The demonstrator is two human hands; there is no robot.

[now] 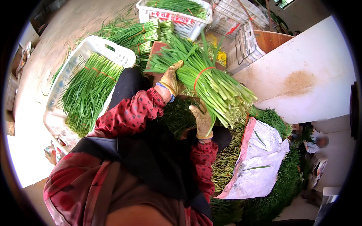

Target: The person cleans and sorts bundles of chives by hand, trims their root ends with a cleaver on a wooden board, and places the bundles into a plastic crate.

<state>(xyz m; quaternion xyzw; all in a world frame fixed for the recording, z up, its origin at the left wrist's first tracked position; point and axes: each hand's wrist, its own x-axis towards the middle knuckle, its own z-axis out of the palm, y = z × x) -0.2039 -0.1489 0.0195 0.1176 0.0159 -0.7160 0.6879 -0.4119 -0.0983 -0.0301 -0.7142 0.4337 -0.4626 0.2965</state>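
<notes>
A thick bunch of garlic chives [215,84], bound with an orange band [200,75], lies slanted in front of me. Its cut pale ends point to the lower right and its green leaves to the upper left. My left hand [171,80], in a yellowish glove, is closed around the leafy side of it. Below the bunch is my right hand [202,120], gloved too, with thumb and fingers apart and pointing up. A loose leaf hangs beside its palm; whether the fingertips touch the bunch I cannot tell.
To my left stands a white plastic crate [128,56] holding banded chives [88,94]. More bundles [132,35] lie beyond it, near another filled crate [177,20]. At right, a white sack [260,162] covers part of a large chive pile [226,162], below a white panel [301,71].
</notes>
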